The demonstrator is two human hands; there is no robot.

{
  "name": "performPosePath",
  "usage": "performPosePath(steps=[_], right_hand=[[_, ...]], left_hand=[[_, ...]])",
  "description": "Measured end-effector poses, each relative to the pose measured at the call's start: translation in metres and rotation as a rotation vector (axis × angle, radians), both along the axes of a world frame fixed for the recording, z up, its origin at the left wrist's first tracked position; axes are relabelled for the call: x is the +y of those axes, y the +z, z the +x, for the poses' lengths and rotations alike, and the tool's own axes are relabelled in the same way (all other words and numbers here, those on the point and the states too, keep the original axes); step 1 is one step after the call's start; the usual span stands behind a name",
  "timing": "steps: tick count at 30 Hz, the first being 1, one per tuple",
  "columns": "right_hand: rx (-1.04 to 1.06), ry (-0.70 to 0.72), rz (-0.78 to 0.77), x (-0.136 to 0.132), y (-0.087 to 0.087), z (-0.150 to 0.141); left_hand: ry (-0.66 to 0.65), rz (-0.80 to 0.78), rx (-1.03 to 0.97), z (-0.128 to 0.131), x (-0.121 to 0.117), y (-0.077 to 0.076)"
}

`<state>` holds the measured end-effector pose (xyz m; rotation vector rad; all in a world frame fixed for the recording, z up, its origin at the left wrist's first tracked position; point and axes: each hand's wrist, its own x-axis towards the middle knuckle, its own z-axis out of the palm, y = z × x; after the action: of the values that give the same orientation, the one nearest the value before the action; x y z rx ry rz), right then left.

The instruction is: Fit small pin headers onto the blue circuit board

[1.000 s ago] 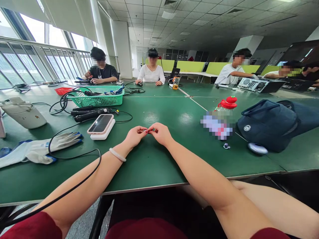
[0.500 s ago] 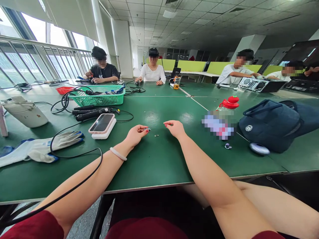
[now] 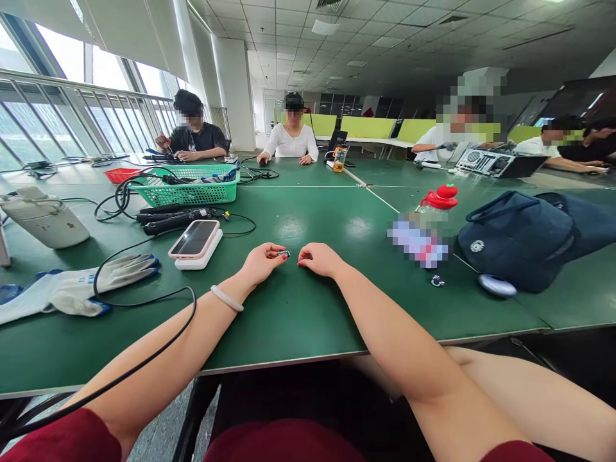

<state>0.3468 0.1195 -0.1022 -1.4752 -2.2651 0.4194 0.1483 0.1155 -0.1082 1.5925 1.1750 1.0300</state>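
Note:
My left hand (image 3: 264, 262) is closed in a pinch at the middle of the table, the red-nailed thumb pressed toward the forefinger. A small shiny silver-and-dark piece (image 3: 284, 253) sticks out from its fingertips; its kind is too small to make out. Just to the right, my right hand (image 3: 319, 259) is bent down with thumb and forefinger drawn together at the tabletop. Whatever lies between those fingertips is hidden. A narrow gap separates the two hands. Both rest close over the green table (image 3: 269, 327).
Left: a phone (image 3: 195, 239) on a white box (image 3: 199, 258), work gloves (image 3: 115, 276), a black cable and a green basket (image 3: 192, 189). Right: a red-lidded bottle (image 3: 437, 199), a small shiny curled item (image 3: 437, 281), a blue backpack (image 3: 520, 237). Several people sit around the table.
My right hand has moved left and down toward my left hand, over the spot where a small shiny piece lay on the table. My left hand has barely moved and keeps its piece.

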Motion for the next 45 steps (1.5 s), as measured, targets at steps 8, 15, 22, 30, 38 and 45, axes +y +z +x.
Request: performPosePath(steps=[8, 15, 22, 30, 38, 45], right_hand=[[0.043, -0.070, -0.025, 0.0012, -0.0043, -0.0044], [0.063, -0.045, -0.032, 0.0024, -0.0039, -0.0010], [-0.019, -0.060, 0.026, 0.0032, -0.0046, -0.0020], [-0.008, -0.022, 0.010, 0.0023, -0.0034, 0.0004], [-0.022, -0.053, 0.018, 0.0022, -0.0033, -0.0028], [0.266, -0.111, 0.004, -0.0012, -0.0009, -0.0061]], left_hand=[[-0.012, 0.011, 0.053, 0.0005, -0.0013, 0.0014], [-0.011, 0.008, 0.081, 0.0002, -0.0039, 0.0036], [-0.006, 0.020, 0.093, 0.0002, -0.0031, 0.0034], [-0.005, 0.007, 0.104, 0.0007, -0.0032, 0.0037], [-0.020, 0.014, 0.099, 0.0002, -0.0006, 0.0000], [-0.012, 0.015, 0.118, -0.0001, -0.0013, 0.0012]])
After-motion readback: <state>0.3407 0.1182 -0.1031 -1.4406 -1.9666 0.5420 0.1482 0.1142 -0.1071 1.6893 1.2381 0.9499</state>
